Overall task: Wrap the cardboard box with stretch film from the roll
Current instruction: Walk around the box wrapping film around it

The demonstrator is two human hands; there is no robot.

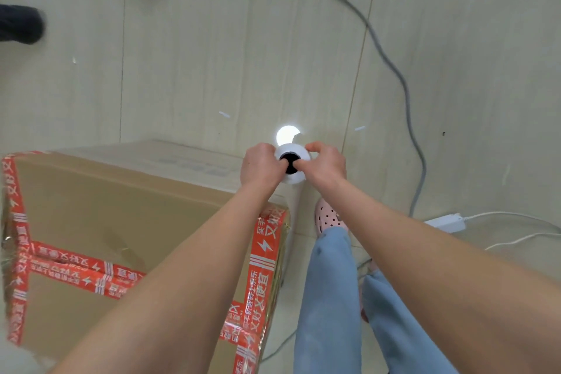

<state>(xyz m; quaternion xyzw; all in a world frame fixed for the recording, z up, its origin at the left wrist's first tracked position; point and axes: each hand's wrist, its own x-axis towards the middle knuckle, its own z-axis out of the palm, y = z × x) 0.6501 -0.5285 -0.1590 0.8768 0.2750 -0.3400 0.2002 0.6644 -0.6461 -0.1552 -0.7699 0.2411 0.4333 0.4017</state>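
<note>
A large cardboard box sealed with red printed tape fills the lower left, standing on the tiled floor. Just beyond its far right corner I hold a white stretch film roll upright, seen end-on with its dark core hole facing me. My left hand grips the roll's left side, thumb at the core. From the right, my right hand grips it with fingers curled over the rim. A clear sheet of film seems to run from the roll down along the box's right corner.
A grey cable snakes across the floor on the right to a white power adapter. My legs in blue trousers and a pink clog stand right of the box. A dark shoe is at far left.
</note>
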